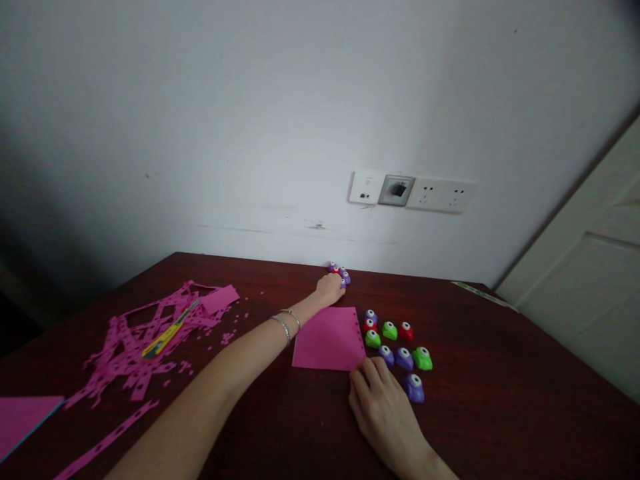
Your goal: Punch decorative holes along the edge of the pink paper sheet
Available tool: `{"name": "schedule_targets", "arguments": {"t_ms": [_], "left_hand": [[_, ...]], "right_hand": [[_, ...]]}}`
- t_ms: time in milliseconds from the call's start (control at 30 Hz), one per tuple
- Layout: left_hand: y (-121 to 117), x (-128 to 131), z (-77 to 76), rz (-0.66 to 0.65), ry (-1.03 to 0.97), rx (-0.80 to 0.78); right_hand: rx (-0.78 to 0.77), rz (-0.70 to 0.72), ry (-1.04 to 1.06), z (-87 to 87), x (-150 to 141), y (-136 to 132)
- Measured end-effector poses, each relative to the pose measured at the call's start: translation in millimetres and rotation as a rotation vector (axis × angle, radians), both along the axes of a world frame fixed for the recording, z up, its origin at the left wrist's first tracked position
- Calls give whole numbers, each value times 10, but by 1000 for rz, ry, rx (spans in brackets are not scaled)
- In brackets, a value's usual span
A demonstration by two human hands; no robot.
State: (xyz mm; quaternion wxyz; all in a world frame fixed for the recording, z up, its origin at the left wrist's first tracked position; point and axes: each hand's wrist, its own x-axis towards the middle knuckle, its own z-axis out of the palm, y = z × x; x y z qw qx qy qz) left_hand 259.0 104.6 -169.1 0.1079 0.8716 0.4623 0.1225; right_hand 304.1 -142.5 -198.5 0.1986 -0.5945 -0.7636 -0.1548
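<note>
My left hand (330,288) stretches to the far edge of the table, its fingers curled at a purple paper punch (343,283) beside a small cluster of purple and red punches (336,270). Below it lies a square sheet of pink paper (327,340) with small notches punched along its right edge. My right hand (377,397) rests at the sheet's near right corner, fingers bent and closed on it; the fingertips are partly hidden. Just right of the sheet stand several more punches, among them a green one (423,359), a red one (405,331) and a purple one (414,388).
Left on the dark table (280,433) is a heap of pink paper scraps (120,347), with a yellow utility knife (167,337) on top. A pink pad (25,420) sits at the left edge. A ruler-like strip (485,295) lies far right. Wall sockets (440,195) are behind.
</note>
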Motion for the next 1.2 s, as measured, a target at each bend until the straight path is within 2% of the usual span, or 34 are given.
{"name": "schedule_targets", "arguments": {"t_ms": [200, 433, 567, 700, 867, 1000, 1067, 1200], "left_hand": [[14, -85, 53, 5, -5, 39], [-57, -505, 334, -26, -236, 121], [-237, -820, 430, 14, -387, 132], [-526, -1086, 459, 40, -462, 68], [-876, -1284, 438, 31, -471, 17], [-1079, -1331, 331, -47, -438, -75], [-1151, -1323, 267, -74, -419, -102], [-1234, -1285, 167, -84, -404, -118]], "right_hand": [[9, -15, -7, -6, -2, -1], [38, -23, -27, 17, 3, -22], [66, -15, -37, 23, 8, -30], [97, 9, -45, 11, 12, -38], [71, 5, -77, 5, 4, -50], [10, 26, -15, 62, -2, -61], [-44, 41, 92, 120, -10, -55], [-119, 57, 434, 220, -62, 20]]}}
